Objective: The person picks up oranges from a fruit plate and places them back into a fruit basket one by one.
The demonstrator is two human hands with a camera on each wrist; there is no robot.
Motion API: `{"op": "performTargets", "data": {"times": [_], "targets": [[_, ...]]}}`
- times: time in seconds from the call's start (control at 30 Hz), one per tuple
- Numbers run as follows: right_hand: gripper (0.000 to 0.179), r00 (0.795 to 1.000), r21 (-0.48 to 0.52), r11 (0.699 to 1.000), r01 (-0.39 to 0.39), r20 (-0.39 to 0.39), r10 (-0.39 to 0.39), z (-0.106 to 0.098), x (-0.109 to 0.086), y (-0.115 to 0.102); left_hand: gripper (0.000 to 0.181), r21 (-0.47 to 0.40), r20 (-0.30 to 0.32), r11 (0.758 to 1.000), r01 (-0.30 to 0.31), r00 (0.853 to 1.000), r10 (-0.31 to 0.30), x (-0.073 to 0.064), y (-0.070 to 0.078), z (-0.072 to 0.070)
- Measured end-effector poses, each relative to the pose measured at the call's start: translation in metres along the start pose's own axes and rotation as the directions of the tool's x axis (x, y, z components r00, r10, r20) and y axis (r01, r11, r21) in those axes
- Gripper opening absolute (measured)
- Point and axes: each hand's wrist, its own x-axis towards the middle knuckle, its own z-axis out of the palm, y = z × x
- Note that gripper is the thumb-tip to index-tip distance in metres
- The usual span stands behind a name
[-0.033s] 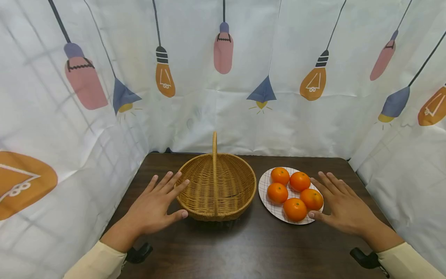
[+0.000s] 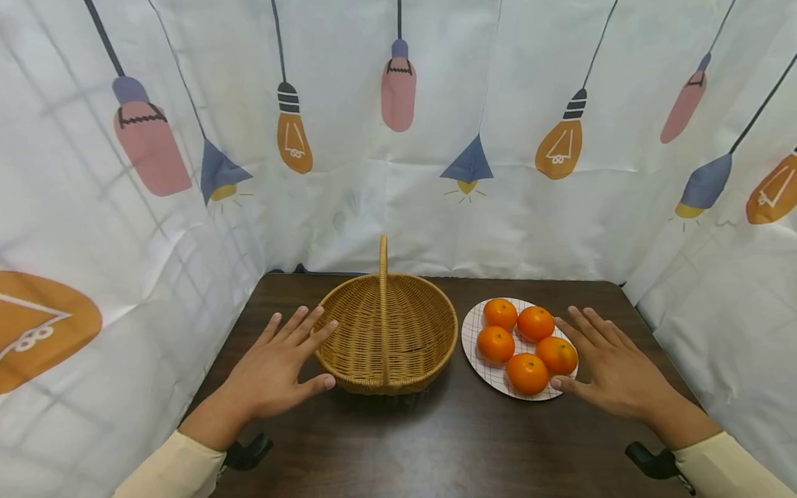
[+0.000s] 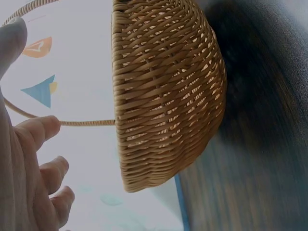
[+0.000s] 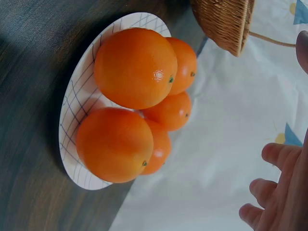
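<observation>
A round wicker basket (image 2: 411,332) with a tall arched handle (image 2: 384,311) stands on the dark wooden table (image 2: 398,443). Right of it lies a white plate (image 2: 482,366) with a thin grid pattern, bearing several oranges (image 2: 527,374). My left hand (image 2: 274,377) hovers by the basket's left side, palm down and fingers spread; in the left wrist view a gap shows between hand and basket (image 3: 168,96). Over the plate's right edge hangs my right hand (image 2: 613,370), fingers extended, apart from the oranges (image 4: 115,144) in the right wrist view. Both hands hold nothing.
White curtains (image 2: 398,207) printed with lamps and bulbs hang behind the table and along both sides. The basket and plate stand side by side with a narrow strip of table between them. Black straps (image 2: 249,452) show near both wrists.
</observation>
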Motion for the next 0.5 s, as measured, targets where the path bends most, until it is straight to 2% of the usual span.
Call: {"op": "performTargets", "data": {"times": [0.17, 0.3, 0.5], "targets": [[0.092, 1.000, -0.002, 1.000, 0.000, -0.001, 0.000, 0.001, 0.001, 0.001, 0.082, -0.011, -0.020, 1.000, 0.009, 1.000, -0.009, -0.001, -0.003, 0.002], [0.095, 1.000, 0.008, 1.000, -0.020, 0.011, 0.020, 0.004, 0.001, 0.001, 0.080, -0.055, -0.046, 0.998, 0.028, 0.998, -0.031, -0.001, -0.007, 0.006], [0.096, 0.998, 0.021, 0.998, -0.055, 0.006, 0.055, 0.009, 0.003, -0.001, 0.074, -0.112, -0.129, 0.992, 0.059, 0.989, -0.073, -0.001, -0.017, 0.013]]}}
